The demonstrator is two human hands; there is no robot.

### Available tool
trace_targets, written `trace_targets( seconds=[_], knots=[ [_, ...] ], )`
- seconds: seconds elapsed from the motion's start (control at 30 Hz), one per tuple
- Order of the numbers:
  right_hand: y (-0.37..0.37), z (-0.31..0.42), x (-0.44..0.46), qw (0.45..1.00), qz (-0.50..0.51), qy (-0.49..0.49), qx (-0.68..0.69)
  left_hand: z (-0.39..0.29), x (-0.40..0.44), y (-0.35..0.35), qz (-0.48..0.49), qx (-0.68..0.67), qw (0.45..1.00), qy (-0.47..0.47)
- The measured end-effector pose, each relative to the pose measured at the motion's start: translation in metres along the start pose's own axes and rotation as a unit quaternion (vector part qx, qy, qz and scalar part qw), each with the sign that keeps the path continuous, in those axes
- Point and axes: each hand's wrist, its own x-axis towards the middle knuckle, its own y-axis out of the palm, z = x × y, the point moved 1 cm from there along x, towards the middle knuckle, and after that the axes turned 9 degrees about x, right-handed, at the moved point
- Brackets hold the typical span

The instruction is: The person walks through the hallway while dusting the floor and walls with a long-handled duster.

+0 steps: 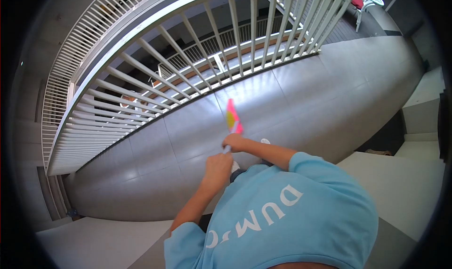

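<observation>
Pink-and-yellow, blurred broom (pixel 232 116) w/ slim grey handle — out over grey tiled floor (pixel 310 99), can't tell if touching. R hand (pixel 233 142) nearer the head, fingers wrapped round handle; L hand (pixel 218 166) gripping just behind, nearer light-blue lettered tee (pixel 301 217). White barred railing (pixel 254 31) beyond; white chair w/ red cushion (pixel 358 1) top R.

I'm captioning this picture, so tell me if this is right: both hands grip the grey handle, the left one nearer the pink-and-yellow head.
Wrong on one point: the head camera shows the right hand nearer the pink-and-yellow head, the left hand farther back. Both do grip the grey handle.
</observation>
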Motion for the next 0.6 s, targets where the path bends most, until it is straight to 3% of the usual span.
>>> trace_targets(
  seconds=[0.1,0.17,0.3,0.4,0.5,0.6],
  knots=[
    [-0.021,-0.084,-0.077,0.993,0.051,0.099,-0.043,-0.047,0.062,0.024,-0.034,-0.094,0.994,0.045],
    [-0.033,-0.136,-0.131,0.986,0.009,0.156,-0.062,-0.078,0.104,0.050,-0.068,-0.146,0.983,0.087],
    [-0.065,-0.191,-0.182,0.946,0.034,0.298,-0.125,-0.112,0.164,0.095,-0.057,-0.171,0.981,0.072],
    [-0.077,-0.193,-0.166,0.939,0.050,0.293,-0.172,-0.091,0.170,0.101,-0.024,-0.193,0.980,0.046],
    [-0.082,-0.153,-0.079,0.962,0.091,0.194,-0.171,-0.011,0.150,0.075,0.070,-0.217,0.974,-0.003],
    [-0.097,-0.087,0.014,0.985,0.091,0.082,-0.121,0.058,0.112,0.028,0.086,-0.198,0.969,-0.123]
  ],
)
